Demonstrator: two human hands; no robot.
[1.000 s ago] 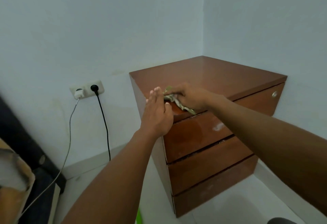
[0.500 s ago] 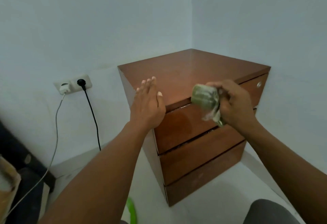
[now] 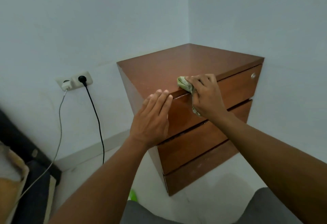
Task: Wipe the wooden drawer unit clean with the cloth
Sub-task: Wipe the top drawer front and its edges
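Observation:
The wooden drawer unit (image 3: 198, 64) stands in the corner of the room, reddish brown, with three drawer fronts facing me. My right hand (image 3: 207, 96) grips a bunched green cloth (image 3: 184, 84) and presses it on the front edge of the top, above the upper drawer. My left hand (image 3: 152, 119) lies flat with fingers together against the upper drawer's left end, near the unit's front left corner. A round lock (image 3: 253, 75) sits at the upper drawer's right end.
A wall socket (image 3: 74, 81) left of the unit holds a white charger and a black plug, with their cables (image 3: 96, 115) hanging to the floor. A dark piece of furniture (image 3: 23, 146) stands at the far left. A green object (image 3: 133, 195) lies on the floor below.
My right hand has brought the cloth from in front of the upper drawer back up onto the top's front edge. My left hand stays flat at the unit's left front corner.

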